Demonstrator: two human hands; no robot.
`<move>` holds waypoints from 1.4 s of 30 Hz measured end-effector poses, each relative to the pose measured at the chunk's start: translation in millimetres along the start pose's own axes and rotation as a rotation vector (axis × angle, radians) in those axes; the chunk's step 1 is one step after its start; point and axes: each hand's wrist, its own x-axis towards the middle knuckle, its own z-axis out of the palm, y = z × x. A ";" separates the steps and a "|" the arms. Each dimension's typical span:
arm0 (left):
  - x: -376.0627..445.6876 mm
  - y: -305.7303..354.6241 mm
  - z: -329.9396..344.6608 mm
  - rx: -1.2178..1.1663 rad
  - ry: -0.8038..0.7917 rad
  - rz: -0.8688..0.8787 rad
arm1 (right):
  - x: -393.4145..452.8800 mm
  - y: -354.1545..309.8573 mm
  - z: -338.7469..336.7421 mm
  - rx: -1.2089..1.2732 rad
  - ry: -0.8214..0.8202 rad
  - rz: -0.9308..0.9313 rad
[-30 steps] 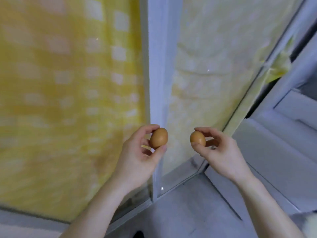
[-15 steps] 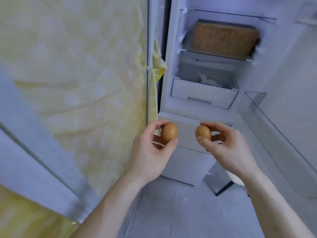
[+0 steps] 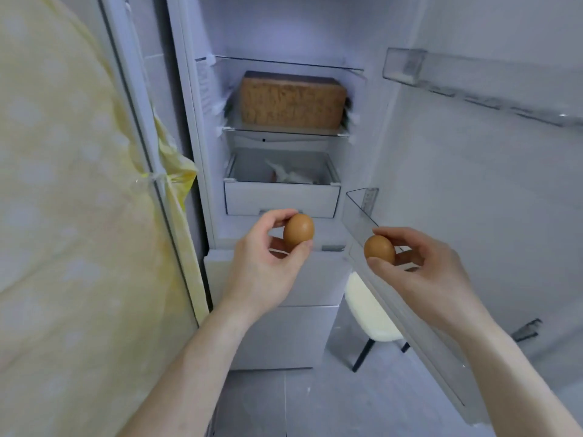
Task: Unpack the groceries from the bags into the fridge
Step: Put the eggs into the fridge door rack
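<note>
A yellow patterned curtain [image 3: 72, 231] is hanging across the whole left side, just beside the open fridge [image 3: 284, 36]. The fridge door [image 3: 492, 190] is standing open on the right, with a clear upper door shelf [image 3: 473, 80] far up and a clear lower door shelf [image 3: 359, 216] nearer. Inside the fridge, a brown box [image 3: 291, 100] is sitting on a glass shelf [image 3: 284, 131]. Below it a white drawer [image 3: 280, 198] is showing something pale inside; what it is cannot be told. Under the door, a cream seat on dark legs [image 3: 369, 313] is standing on the grey floor [image 3: 315, 402].

The left hand [image 3: 268, 266] is reaching out in front of the drawer, its thumb and fingertips pinching a brown left egg [image 3: 298, 231] held upright, well clear of the shelves. The right hand [image 3: 422, 272] is holding near the lower door shelf, its thumb and curled fingers pinching a brown right egg [image 3: 379, 249] just beside that shelf's near edge. Whether the egg is touching the shelf cannot be told. The two eggs are sitting apart, with the left one slightly higher.
</note>
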 end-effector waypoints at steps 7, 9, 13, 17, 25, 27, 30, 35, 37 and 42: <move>50.7 -0.6 30.4 0.030 -0.139 0.033 | 32.7 14.3 -18.0 0.008 0.048 0.011; 67.8 -1.9 38.9 0.045 -0.193 0.056 | 39.0 18.5 -22.9 0.008 0.087 0.040; 112.6 -3.3 56.6 0.103 -0.322 0.125 | 51.9 26.8 -29.9 -0.026 0.165 0.096; 162.5 -5.1 73.4 0.214 -0.452 0.172 | 70.8 36.7 -28.8 -0.082 0.219 0.168; 231.2 -13.5 114.5 0.338 -0.745 0.332 | 91.9 58.8 -12.4 -0.190 0.292 0.320; 243.7 -13.3 124.0 0.359 -0.814 0.343 | 91.3 61.9 -10.0 -0.191 0.323 0.349; 258.1 -12.6 135.3 0.403 -0.897 0.381 | 87.0 65.1 -8.3 -0.167 0.387 0.380; 269.4 -11.7 144.2 0.435 -1.010 0.367 | 85.9 67.4 -11.4 -0.167 0.368 0.423; 268.3 -9.5 148.0 0.452 -1.039 0.375 | 85.9 64.4 -14.4 -0.191 0.342 0.429; 259.8 9.2 141.2 0.402 -1.103 0.378 | 86.6 40.5 -29.3 -0.205 0.316 0.368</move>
